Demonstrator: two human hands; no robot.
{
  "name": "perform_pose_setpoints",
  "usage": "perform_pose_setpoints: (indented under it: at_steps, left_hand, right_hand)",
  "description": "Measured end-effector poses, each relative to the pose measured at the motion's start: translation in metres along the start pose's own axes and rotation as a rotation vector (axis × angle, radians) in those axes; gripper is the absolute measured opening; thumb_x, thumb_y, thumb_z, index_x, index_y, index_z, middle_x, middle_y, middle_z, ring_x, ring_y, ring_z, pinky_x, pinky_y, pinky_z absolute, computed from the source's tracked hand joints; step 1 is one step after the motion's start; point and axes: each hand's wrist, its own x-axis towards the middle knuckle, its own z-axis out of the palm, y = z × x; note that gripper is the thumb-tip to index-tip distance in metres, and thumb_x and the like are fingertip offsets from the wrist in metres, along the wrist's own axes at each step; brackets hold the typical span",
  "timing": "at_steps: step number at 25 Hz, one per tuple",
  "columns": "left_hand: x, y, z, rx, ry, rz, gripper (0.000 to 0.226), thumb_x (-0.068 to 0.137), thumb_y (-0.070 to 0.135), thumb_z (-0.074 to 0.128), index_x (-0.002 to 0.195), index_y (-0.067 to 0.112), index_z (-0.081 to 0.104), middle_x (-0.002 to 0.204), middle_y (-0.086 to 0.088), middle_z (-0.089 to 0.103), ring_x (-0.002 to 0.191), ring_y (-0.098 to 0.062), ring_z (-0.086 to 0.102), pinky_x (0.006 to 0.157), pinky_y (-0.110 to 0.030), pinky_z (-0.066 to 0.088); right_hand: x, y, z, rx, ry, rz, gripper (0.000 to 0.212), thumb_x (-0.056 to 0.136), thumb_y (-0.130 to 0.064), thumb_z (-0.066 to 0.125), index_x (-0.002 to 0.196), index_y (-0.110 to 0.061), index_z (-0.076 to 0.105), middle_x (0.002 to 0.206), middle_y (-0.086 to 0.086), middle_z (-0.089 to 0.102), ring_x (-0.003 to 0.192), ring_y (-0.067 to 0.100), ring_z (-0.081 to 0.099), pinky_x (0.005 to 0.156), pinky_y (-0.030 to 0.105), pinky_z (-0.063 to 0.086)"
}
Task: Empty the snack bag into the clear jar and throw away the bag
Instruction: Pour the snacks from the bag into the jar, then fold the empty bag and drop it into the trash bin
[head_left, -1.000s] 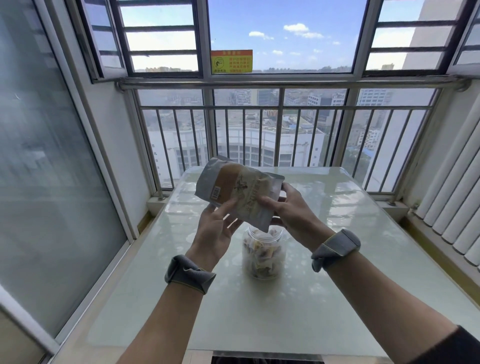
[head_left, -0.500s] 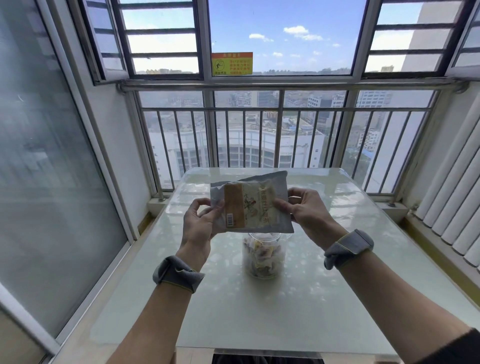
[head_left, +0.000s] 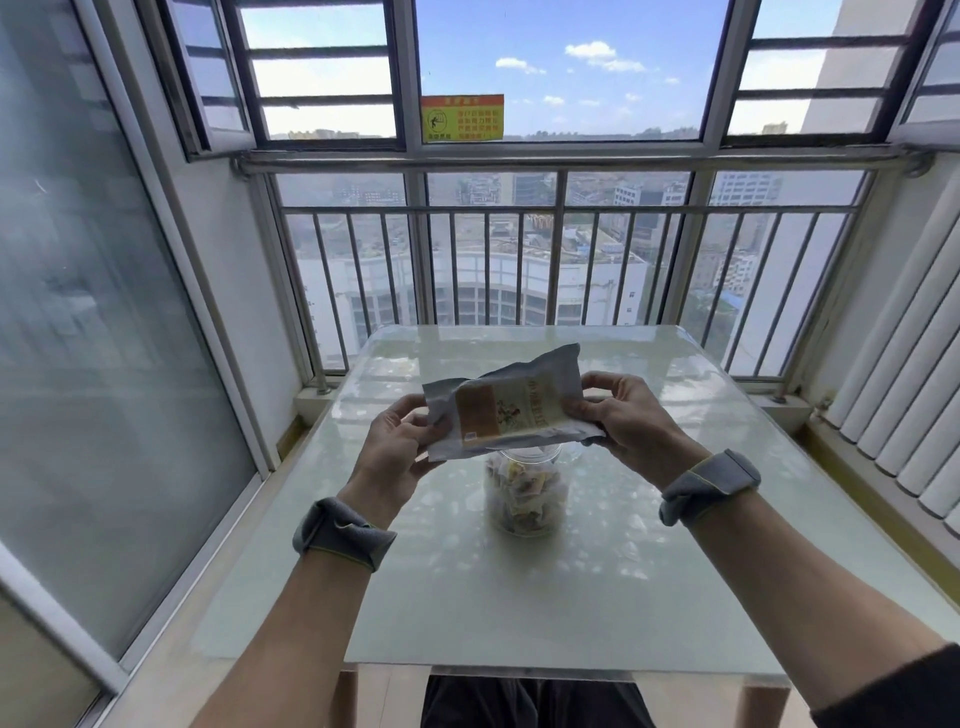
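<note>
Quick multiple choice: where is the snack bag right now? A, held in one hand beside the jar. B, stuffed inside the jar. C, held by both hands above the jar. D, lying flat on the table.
C: the left hand and the right hand each grip an end of the snack bag, held level in the air over the jar standing on the table.

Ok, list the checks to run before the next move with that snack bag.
1. Left hand and right hand each grip an end of the snack bag: ok.
2. Clear jar upright on the table: ok.
3. Snacks inside the jar: ok.
4. Bag fully emptied: cannot tell.
5. Somewhere in view to throw the bag away: not ok, none shows.
</note>
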Motion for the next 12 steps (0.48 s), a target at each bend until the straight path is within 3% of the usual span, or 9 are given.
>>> perform_pose_setpoints:
  at_steps: [3, 6, 8, 10, 12]
  left_hand:
    - [-0.006, -0.002, 0.006, 0.084, -0.045, 0.017, 0.037, 0.092, -0.015, 0.057, 0.083, 0.020, 0.066, 0.097, -0.010, 0.063, 0.087, -0.024, 0.062, 0.066, -0.035, 0.056]
    - [-0.016, -0.003, 0.015, 0.194, -0.071, 0.087, 0.055, 0.091, -0.020, 0.050, 0.058, 0.022, 0.062, 0.083, -0.002, 0.069, 0.081, -0.021, 0.065, 0.057, -0.029, 0.058]
    - [-0.022, -0.004, 0.023, 0.236, -0.068, 0.156, 0.042, 0.093, -0.016, 0.057, 0.070, 0.019, 0.063, 0.087, -0.005, 0.067, 0.082, -0.023, 0.066, 0.057, -0.031, 0.060]
    - [-0.029, -0.004, 0.032, 0.255, -0.119, 0.180, 0.024, 0.094, -0.009, 0.063, 0.099, 0.014, 0.062, 0.100, -0.012, 0.063, 0.088, -0.026, 0.068, 0.060, -0.033, 0.061]
    - [-0.034, -0.006, 0.040, 0.273, -0.205, 0.141, 0.029, 0.094, -0.005, 0.064, 0.116, 0.012, 0.059, 0.113, -0.015, 0.064, 0.095, -0.027, 0.071, 0.064, -0.034, 0.062]
  right_hand:
    - [-0.006, 0.002, -0.009, 0.040, 0.006, 0.005, 0.016, 0.094, 0.007, 0.060, 0.088, -0.005, 0.069, 0.065, 0.010, 0.071, 0.051, 0.016, 0.064, 0.041, 0.023, 0.048]
    - [-0.011, 0.003, -0.020, 0.026, 0.090, 0.029, 0.036, 0.095, 0.011, 0.049, 0.074, -0.007, 0.074, 0.063, 0.009, 0.067, 0.049, 0.016, 0.060, 0.042, 0.024, 0.049]
    - [-0.015, 0.003, -0.025, 0.011, 0.129, 0.039, 0.035, 0.094, 0.010, 0.050, 0.076, -0.008, 0.073, 0.062, 0.008, 0.069, 0.049, 0.017, 0.062, 0.041, 0.025, 0.049]
    - [-0.023, 0.001, -0.035, -0.004, 0.153, 0.046, 0.020, 0.093, 0.005, 0.059, 0.086, -0.008, 0.072, 0.066, 0.008, 0.073, 0.051, 0.019, 0.066, 0.040, 0.025, 0.048]
    - [-0.032, -0.002, -0.049, -0.030, 0.176, 0.050, 0.010, 0.092, -0.002, 0.065, 0.093, -0.009, 0.073, 0.074, 0.011, 0.076, 0.056, 0.021, 0.069, 0.043, 0.027, 0.050]
